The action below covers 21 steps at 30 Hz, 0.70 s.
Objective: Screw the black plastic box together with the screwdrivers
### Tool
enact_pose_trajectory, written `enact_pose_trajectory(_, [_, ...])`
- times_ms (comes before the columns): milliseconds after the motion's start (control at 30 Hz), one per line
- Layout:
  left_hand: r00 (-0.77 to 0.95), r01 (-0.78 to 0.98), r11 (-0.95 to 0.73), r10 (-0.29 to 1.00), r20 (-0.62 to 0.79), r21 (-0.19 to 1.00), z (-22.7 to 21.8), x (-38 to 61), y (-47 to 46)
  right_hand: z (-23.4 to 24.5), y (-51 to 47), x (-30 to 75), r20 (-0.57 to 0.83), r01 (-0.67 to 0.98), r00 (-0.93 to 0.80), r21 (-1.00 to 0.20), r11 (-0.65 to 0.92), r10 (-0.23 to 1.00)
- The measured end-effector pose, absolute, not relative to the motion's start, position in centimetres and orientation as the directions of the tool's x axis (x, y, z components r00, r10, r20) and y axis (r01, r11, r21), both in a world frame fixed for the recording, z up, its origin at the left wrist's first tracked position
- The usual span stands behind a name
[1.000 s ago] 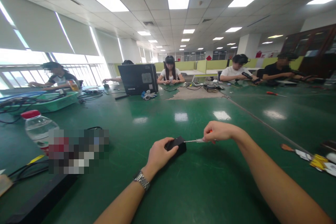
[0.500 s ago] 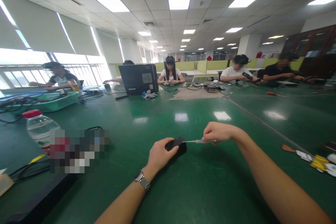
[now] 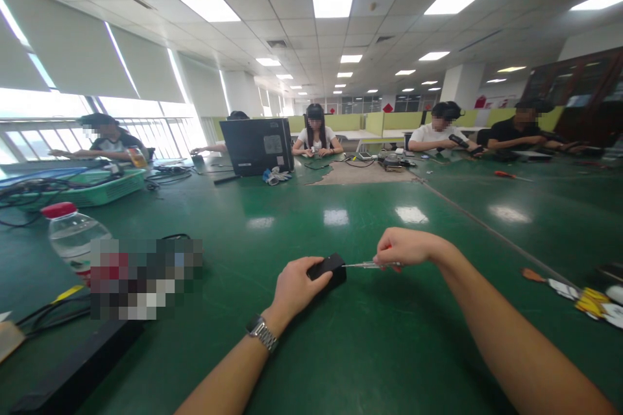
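My left hand [image 3: 296, 286] is closed on a small black box [image 3: 331, 270] and holds it down on the green table [image 3: 341, 337]. A silver watch sits on that wrist. My right hand [image 3: 405, 248] is closed round a screwdriver [image 3: 366, 264] with a red handle. Its thin metal shaft lies level and points left, with the tip at the right side of the black box.
A water bottle [image 3: 73, 233] with a red cap stands at the left beside a blurred patch and black cables. Yellow and white parts [image 3: 591, 303] lie at the right edge. Farther back are a black laptop [image 3: 257, 145], a green basket [image 3: 92, 189] and several seated people.
Hardly anything differs. Both hands stay on the black box and the screwdriver, shifted down by a few pixels.
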<state>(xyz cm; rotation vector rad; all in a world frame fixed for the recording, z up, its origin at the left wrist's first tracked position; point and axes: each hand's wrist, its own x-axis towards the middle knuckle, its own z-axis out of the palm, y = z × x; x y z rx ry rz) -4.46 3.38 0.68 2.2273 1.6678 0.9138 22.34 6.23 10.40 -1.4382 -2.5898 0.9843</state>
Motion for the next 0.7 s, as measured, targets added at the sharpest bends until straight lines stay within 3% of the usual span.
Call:
enact_pose_trajectory(267, [0.196,0.814,-0.372,0.899,0.391,0.447,0.5,-4.4,3.1,9.7,6.1,21.4,-0.301,0.806,-0.543,-0.449,0.386,0.784])
enact_pose_trajectory(467, [0.213,0.782,-0.387,0.903,0.374,0.489,0.4,-4.5,3.2,6.7,8.0,21.6,-0.387,0.845,-0.459,-0.469,0.258,0.8])
enact_pose_trajectory(700, [0.237,0.739,-0.4,0.908,0.347,0.542,0.3,-4.9,3.6,6.6,8.7,22.1,-0.185,0.923,-0.374,-0.166,0.346,0.909])
